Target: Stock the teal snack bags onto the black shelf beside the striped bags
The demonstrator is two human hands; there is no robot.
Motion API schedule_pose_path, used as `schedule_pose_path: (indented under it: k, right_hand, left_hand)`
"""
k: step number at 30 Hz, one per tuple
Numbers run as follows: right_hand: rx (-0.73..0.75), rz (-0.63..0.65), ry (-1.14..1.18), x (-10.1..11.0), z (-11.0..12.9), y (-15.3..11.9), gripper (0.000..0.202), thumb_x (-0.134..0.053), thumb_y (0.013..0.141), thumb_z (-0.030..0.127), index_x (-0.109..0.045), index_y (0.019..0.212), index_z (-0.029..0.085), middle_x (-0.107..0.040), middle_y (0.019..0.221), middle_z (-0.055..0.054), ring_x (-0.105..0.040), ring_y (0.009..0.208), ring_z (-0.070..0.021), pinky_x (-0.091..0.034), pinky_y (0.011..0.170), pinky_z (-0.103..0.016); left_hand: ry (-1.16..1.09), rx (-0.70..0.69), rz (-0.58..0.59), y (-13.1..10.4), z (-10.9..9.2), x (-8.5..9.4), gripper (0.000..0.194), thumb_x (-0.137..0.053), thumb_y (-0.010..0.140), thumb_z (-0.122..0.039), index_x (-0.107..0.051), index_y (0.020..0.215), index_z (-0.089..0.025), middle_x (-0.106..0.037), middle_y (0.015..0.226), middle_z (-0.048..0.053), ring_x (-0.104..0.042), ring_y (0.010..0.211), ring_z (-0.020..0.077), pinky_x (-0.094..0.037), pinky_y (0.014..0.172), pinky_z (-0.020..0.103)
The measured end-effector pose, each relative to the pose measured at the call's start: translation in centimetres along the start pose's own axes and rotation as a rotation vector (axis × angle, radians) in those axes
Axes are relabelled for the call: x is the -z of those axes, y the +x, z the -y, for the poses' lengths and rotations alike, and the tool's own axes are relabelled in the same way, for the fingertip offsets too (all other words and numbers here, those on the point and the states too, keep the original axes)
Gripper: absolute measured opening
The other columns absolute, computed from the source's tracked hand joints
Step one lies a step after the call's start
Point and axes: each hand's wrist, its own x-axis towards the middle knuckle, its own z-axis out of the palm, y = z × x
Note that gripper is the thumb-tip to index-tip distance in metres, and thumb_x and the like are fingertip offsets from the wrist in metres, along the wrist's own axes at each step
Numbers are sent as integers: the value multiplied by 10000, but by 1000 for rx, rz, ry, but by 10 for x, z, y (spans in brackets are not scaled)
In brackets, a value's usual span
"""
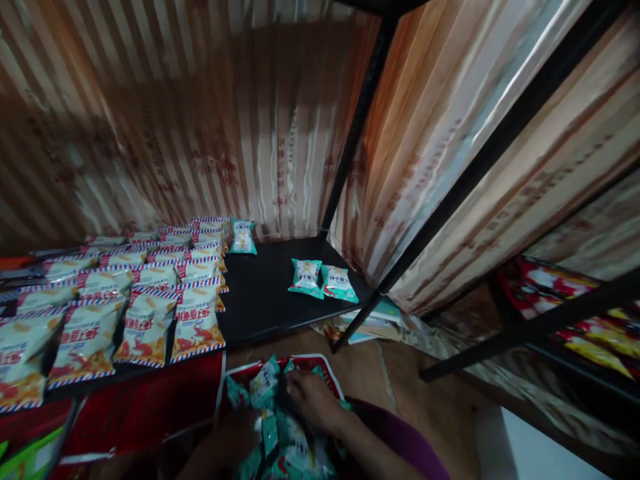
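Note:
Below me is a red basket with a white rim, filled with teal snack bags. My right hand reaches down into it from the right, its fingers among the bags and partly hidden. My left hand is dark and blurred at the basket's left side, beside the teal bags; its fingers are not clear. On the black shelf beyond, two teal-and-white snack bags lie side by side near the right end. Another teal-and-white bag stands at the back, beside rows of cream-and-orange snack bags.
Black metal posts rise at the shelf's corner and slant across the right. Striped plastic sheeting covers the wall behind. Another shelf with red and yellow packets is at far right. A white box stands on the floor.

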Motion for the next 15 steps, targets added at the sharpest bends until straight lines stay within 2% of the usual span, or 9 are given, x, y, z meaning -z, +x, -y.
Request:
schedule_pose_path:
  k: [2,3,6,9,11,13,15]
  right_hand:
    - [118,-159,-23,14,14,15,317,-436,848,216,-652,1054,322,-716,990,-43,-676,932,-229,-541,806,-346]
    - [174,-250,-48,23,21,25,325,-422,872,235,-622,1119,303,-689,1076,-58,-650,998,-227,-527,862,-368]
    - [234,-422,-150,54,32,58,317,-421,898,228,-592,1164,258,-661,1107,-75,-593,1076,-206,-478,951,-383]
    - [218,-568,-375,78,23,91,372,-467,856,168,-569,1213,180,-560,1266,-136,-480,1216,-252,-393,1035,-445]
    - [158,-541,-551,85,9,109,480,-553,795,153,-525,1274,162,-470,1363,-162,-369,1301,-310,-365,1043,-488]
    - [94,-470,-672,86,-6,120,528,-588,758,118,-527,1276,196,-464,1367,-158,-399,1269,-328,-398,1005,-487]
    - [62,-437,-732,82,-16,125,491,-555,763,76,-564,1231,227,-494,1335,-149,-473,1191,-308,-439,957,-456]
  left_hand:
    - [45,-55,-30,12,-3,3,395,-472,773,-217,-617,1140,-209,-643,1185,112,-570,1135,261,-404,989,396]
    - [54,-84,-54,19,-6,5,426,-451,792,-228,-586,1195,-207,-611,1240,113,-544,1173,251,-384,1010,382]
    - [19,-152,-99,35,-20,11,453,-420,819,-243,-547,1252,-205,-586,1281,99,-521,1201,224,-359,1030,349]
    - [-28,-212,-80,44,-38,14,471,-420,829,-279,-538,1272,-169,-591,1269,123,-540,1174,249,-375,1013,374]
    - [-115,-280,-65,48,-49,13,477,-440,824,-302,-543,1271,-171,-580,1287,116,-532,1182,251,-373,1016,375]
    - [-242,-333,-58,52,-58,13,470,-456,818,-305,-556,1258,-175,-588,1281,103,-552,1153,236,-398,991,351]
    - [-381,-353,-53,56,-63,14,465,-476,805,-298,-570,1239,-158,-610,1248,109,-589,1093,225,-437,942,331]
